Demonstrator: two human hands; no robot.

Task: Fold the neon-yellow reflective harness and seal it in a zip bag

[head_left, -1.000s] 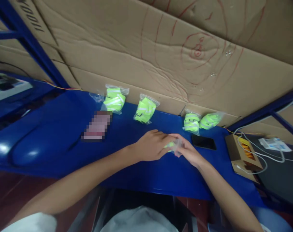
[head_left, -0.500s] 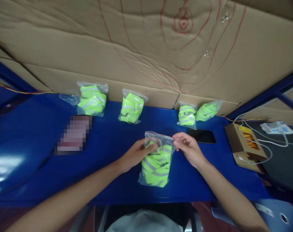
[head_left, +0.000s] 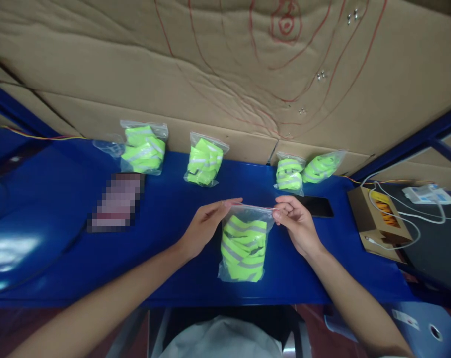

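Bag [head_left: 244, 246] pinched at both top corners, near table [head_left: 166, 278] front edge.

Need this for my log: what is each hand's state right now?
Left hand: shut, pinching the top left corner of the clear bag.
Right hand: shut, pinching its top right corner.

We have pulled the bag [head_left: 244, 246] out of the bunch between our palms, and it now hangs flat. Our left hand [head_left: 205, 226] has slid from its mouth to the 10 o'clock corner. This draws the top edge straight toward our right hand [head_left: 296, 223] at 2 o'clock.
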